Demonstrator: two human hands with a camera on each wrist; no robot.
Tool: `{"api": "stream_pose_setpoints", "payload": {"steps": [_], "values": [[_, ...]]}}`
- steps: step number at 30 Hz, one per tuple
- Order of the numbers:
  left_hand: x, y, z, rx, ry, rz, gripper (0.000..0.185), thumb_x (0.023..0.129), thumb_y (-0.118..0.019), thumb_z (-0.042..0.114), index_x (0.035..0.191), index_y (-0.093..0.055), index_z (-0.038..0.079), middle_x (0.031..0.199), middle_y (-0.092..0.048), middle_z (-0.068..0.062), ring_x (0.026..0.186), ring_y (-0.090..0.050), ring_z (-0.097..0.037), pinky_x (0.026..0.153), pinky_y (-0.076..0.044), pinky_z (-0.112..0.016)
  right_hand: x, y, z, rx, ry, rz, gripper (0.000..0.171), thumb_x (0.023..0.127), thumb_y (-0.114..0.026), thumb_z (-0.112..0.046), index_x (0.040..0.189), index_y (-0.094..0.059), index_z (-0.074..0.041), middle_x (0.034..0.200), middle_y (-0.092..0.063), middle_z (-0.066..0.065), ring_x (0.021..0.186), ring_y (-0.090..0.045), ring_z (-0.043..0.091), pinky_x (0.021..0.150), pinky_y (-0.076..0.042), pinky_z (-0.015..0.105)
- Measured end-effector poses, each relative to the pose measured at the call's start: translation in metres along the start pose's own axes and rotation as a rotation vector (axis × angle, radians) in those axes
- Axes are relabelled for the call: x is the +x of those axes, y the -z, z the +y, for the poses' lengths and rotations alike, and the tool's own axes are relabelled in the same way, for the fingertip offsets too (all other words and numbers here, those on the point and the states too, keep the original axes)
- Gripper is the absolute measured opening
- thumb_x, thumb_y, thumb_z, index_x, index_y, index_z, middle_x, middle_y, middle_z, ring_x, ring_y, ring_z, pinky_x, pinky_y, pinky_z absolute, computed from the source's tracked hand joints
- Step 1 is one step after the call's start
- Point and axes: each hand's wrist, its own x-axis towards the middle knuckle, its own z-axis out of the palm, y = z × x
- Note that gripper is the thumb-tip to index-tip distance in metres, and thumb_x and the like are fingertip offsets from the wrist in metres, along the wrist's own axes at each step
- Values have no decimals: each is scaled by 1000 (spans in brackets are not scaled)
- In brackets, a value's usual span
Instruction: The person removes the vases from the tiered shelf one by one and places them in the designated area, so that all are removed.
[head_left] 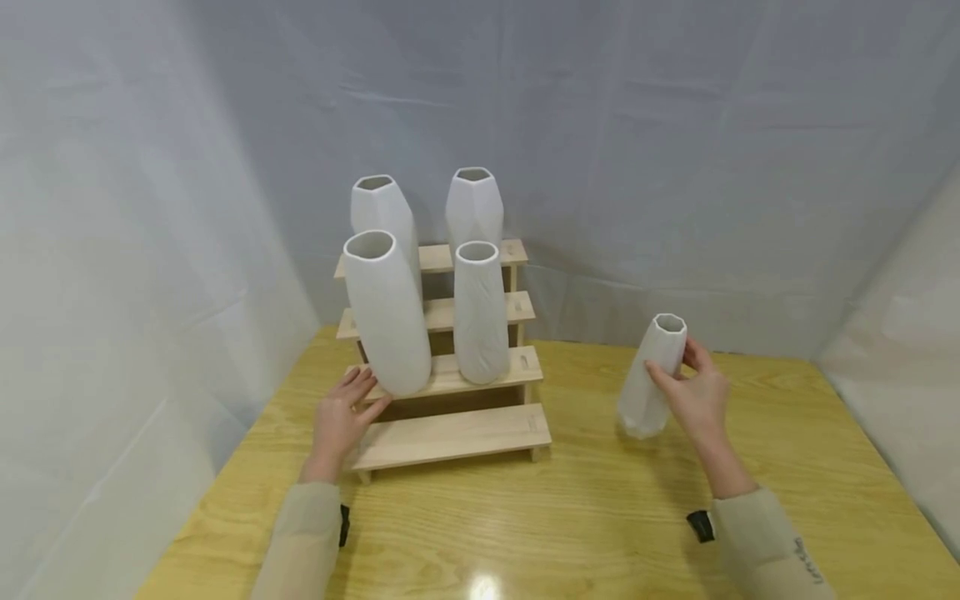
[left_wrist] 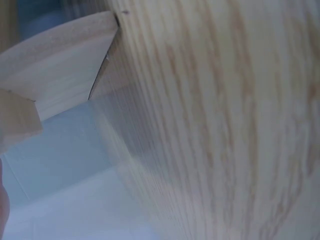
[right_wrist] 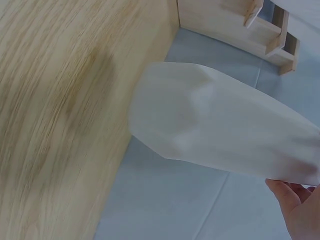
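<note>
**Four Up, One Off**

Most of the work looks done, with the stepped wooden stand (head_left: pixel 450 435) already bearing four white pieces. In front, a tall smooth vase (head_left: pixel 387 321) and a textured vase (head_left: pixel 480 321) stand on the second step up; behind them are a left faceted vase (head_left: pixel 381 208) and a right faceted vase (head_left: pixel 475 204) (bases hidden, so I cannot tell which step bears each). What seems left is the held vase (head_left: pixel 642 387), mouth up and well apart from the stand, to its right. The right hand (head_left: pixel 701 402) pinches its upper part between thumb and fingers; its base appears at or just above the tabletop (head_left: pixel 570 525). The left hand (head_left: pixel 339 423), fingers loosely spread, lies at the second step's left end.
</note>
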Motion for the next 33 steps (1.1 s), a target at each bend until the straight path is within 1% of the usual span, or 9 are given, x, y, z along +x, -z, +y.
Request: {"api": "stream_pose_setpoints", "payload": {"steps": [7, 13, 15, 20, 23, 26, 28, 30, 33], "values": [[0, -1, 0, -11, 6, 3, 44, 65, -78, 18, 101, -64, -3, 110, -58, -18, 107, -50, -36, 87, -41, -50, 3, 8, 7, -21, -20, 15, 50, 70, -73, -5, 115, -53, 7, 106, -58, 22, 93, -54, 25, 60, -39, 0], [0, -1, 0, -5, -1, 4, 44, 64, -78, 17, 101, -64, -3, 110, -58, -18, 107, -50, -36, 87, -41, -50, 5, 16, 13, -41, -28, 46, 50, 71, -73, -6, 115, -54, 6, 104, -59, 21, 88, -52, 14, 61, -39, 1], [1, 0, 0, 0, 1, 2, 44, 65, -77, 19, 101, -64, -3, 110, -58, -18, 107, -50, -36, 87, -41, -50, 6, 19, 14, -57, -20, 56, 49, 71, -73, -7, 115, -54, 6, 104, -59, 21, 88, -53, 15, 61, -38, 0], [1, 0, 1, 11, 8, -7, 44, 65, -77, 20, 101, -64, -2, 110, -58, -17, 107, -50, -35, 87, -41, -50, 7, 26, 20, -89, -8, 81, 49, 70, -73, -7, 113, -55, 7, 102, -60, 23, 89, -55, 24, 59, -36, -1], [1, 0, 0, 7, 6, -5, 44, 65, -77, 19, 101, -64, -2, 110, -58, -17, 107, -50, -35, 87, -41, -49, 8, 29, 24, -101, -13, 98, 48, 70, -73, -8, 112, -56, 7, 101, -60, 22, 85, -54, 11, 58, -37, 0], [1, 0, -1, 2, 4, -3, 43, 65, -77, 20, 100, -65, -2, 110, -58, -17, 107, -50, -35, 87, -41, -49, 10, 33, 28, -122, -17, 121, 47, 69, -73, -9, 111, -57, 6, 99, -61, 21, 79, -49, 0, 58, -37, 0], [1, 0, -1, 1, -2, 0, 43, 65, -78, 19, 100, -65, -2, 109, -58, -17, 106, -51, -35, 87, -41, -49, 11, 35, 30, -125, -23, 123, 48, 70, -73, -9, 112, -56, 6, 99, -61, 22, 80, -50, 2, 58, -36, 0], [1, 0, -1, 5, -6, 0, 44, 64, -78, 19, 100, -65, -2, 109, -58, -17, 106, -51, -35, 86, -42, -49, 12, 37, 32, -141, -37, 126, 48, 71, -73, -11, 112, -56, 6, 99, -61, 22, 82, -51, 7, 58, -35, 0], [0, 0, -1, 8, -14, 4, 44, 63, -78, 18, 100, -65, -2, 109, -58, -17, 106, -51, -35, 86, -42, -49, 13, 41, 34, -164, -62, 123, 47, 72, -72, -14, 112, -56, 5, 99, -60, 22, 82, -50, 9, 58, -34, 0]]}}
